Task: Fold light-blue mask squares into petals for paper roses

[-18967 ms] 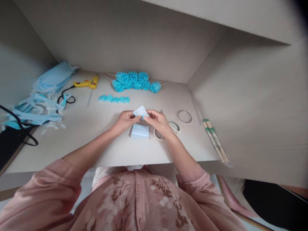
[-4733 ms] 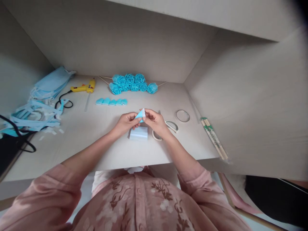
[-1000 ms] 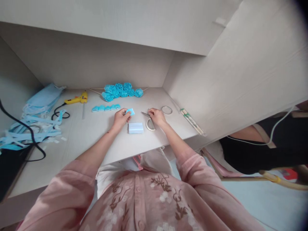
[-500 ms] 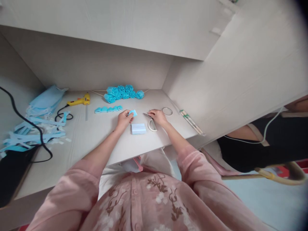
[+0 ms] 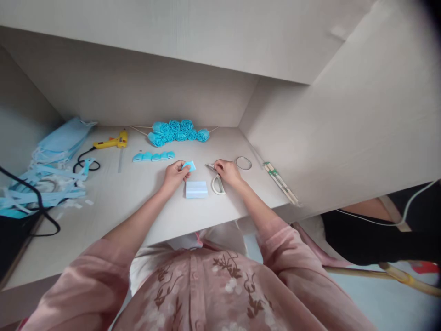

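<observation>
My left hand (image 5: pixel 176 174) is closed on a small folded piece of blue mask fabric (image 5: pixel 189 166), pinched between thumb and fingers. Across from it, my right hand (image 5: pixel 225 171) is closed around the scissors (image 5: pixel 218 185) near the pivot. The blades point left toward the blue piece without touching it, and one white handle loop hangs below the hand. A pale blue pleated rectangle of mask fabric (image 5: pixel 196 189) lies flat on the desk below and between my hands. Behind my left hand several small folded blue pieces (image 5: pixel 154 156) lie in a row.
Blue fabric roses (image 5: pixel 181 131) on sticks lie at the back. A yellow glue gun (image 5: pixel 112 140), stacked masks (image 5: pixel 64 138) and cut strips (image 5: pixel 51 193) fill the left. On the right are a wire ring (image 5: pixel 243 162) and packaged sticks (image 5: pixel 280 184). A shelf panel (image 5: pixel 172 37) overhangs the desk.
The view has shifted slightly. My left hand still pinches the blue piece and my right hand still grips the scissors, with little change in their positions.
</observation>
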A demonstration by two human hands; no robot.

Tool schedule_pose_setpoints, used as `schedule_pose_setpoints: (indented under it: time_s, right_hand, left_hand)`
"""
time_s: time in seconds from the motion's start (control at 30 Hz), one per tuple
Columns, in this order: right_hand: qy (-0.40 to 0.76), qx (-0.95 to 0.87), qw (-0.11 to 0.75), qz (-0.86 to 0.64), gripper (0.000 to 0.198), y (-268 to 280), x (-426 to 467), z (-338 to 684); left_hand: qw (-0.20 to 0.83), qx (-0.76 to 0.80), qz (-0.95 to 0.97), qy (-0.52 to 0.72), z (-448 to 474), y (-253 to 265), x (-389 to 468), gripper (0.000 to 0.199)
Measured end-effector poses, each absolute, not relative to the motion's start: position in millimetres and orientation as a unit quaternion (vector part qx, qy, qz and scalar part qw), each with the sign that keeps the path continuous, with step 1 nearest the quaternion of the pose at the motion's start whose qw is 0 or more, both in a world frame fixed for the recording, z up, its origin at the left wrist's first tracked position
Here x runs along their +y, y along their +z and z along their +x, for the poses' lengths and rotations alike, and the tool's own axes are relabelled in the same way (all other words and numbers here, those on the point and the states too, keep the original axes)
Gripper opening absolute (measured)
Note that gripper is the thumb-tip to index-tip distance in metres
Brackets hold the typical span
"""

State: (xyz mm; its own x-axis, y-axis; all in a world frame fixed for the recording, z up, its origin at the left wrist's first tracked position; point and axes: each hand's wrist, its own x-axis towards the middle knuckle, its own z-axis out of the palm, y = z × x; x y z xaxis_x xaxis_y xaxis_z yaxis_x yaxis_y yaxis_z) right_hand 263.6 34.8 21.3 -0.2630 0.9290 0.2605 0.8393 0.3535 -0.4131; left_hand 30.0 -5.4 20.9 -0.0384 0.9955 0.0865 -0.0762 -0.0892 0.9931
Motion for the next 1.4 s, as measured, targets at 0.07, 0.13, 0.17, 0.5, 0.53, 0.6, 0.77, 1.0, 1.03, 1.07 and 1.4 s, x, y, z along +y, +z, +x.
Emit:
schedule_pose_setpoints:
  time_s: [0.07,0.13,0.17,0.5,0.53,0.6,0.77,1.0,1.03,1.07,1.4]
  right_hand:
    - [0.098,-0.788,0.239,-0.559,0.016,18.0,34.5,264.6]
    - [0.098,-0.786,0.249,-0.557,0.017,14.0,34.1,265.8]
    - [0.098,-0.785,0.254,-0.557,0.018,11.9,34.0,266.5]
    - [0.265,-0.686,0.404,-0.543,0.016,2.2,31.7,270.5]
    - [0.272,-0.673,0.428,-0.538,0.018,4.6,28.9,269.9]
    - [0.241,-0.671,0.473,-0.519,0.021,12.8,20.6,267.2]
    - [0.044,-0.807,0.491,-0.327,0.012,41.6,-4.2,250.9]
    - [-0.056,-0.848,0.470,-0.238,0.016,47.0,-10.1,235.9]
    - [-0.067,-0.851,0.464,-0.239,0.016,45.2,-9.7,235.5]
    - [-0.076,-0.852,0.461,-0.239,0.017,43.5,-9.3,235.3]
    - [-0.068,-0.868,0.411,-0.270,0.019,33.9,-6.7,235.6]
  left_hand:
    - [0.488,0.470,0.493,0.545,30.1,21.7,-6.5,0.027]
    - [0.489,0.474,0.493,0.542,30.4,22.3,-7.3,0.029]
    - [0.489,0.476,0.493,0.540,30.6,22.3,-7.6,0.029]
    - [0.502,0.480,0.506,0.511,30.4,17.4,-12.5,0.027]
    - [0.503,0.478,0.510,0.508,30.9,19.2,-13.7,0.027]
    - [0.507,0.473,0.516,0.503,32.5,24.2,-16.8,0.027]
    - [0.541,0.446,0.532,0.476,37.2,37.5,-24.8,0.030]
    - [0.575,0.422,0.530,0.458,40.3,45.1,-28.8,0.031]
    - [0.578,0.419,0.530,0.458,40.3,45.2,-28.8,0.031]
    - [0.581,0.416,0.529,0.458,40.3,45.1,-28.8,0.031]
    - [0.588,0.404,0.534,0.455,40.1,43.5,-28.1,0.031]
